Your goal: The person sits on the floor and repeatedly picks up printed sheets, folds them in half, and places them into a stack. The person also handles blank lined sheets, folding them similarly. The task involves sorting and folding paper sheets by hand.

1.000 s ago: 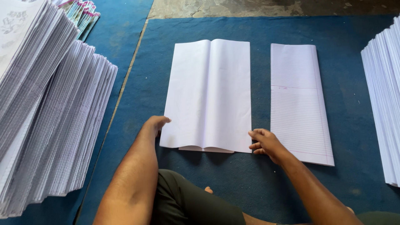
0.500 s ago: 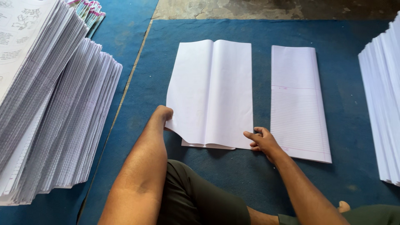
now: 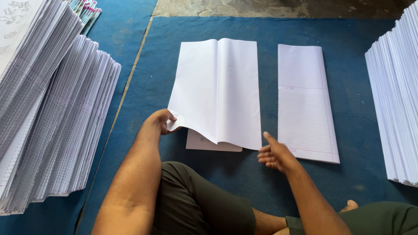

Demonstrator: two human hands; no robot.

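The left hand (image 3: 157, 124) pinches the lower left corner of a blank white folded sheet (image 3: 217, 91), thumb and fingers pressed together on the paper and lifting that corner clear of the blue mat (image 3: 261, 182), so the near edge curls upward. The sheet lies open along a centre crease, in the middle of the mat, straight ahead of the person's knee. Under the raised corner another white sheet (image 3: 204, 144) shows, flat on the mat, its near edge sticking out below the lifted one. The right hand (image 3: 276, 154) hovers just beside the sheet's lower right corner, fingers loosely spread and holding nothing, the index finger pointing toward the paper's edge; whether it touches the paper cannot be told, as the hand is slightly blurred. To the right of it, close by but apart from the blank sheet, lies a ruled paper bundle (image 3: 307, 102), long and narrow, with fine lines and a pink margin. A tall slanting stack of printed sheets (image 3: 52, 122) fills the left side, and another stack of white sheets (image 3: 396, 100) stands at the right edge. Beyond the mat runs bare concrete floor (image 3: 270, 8).
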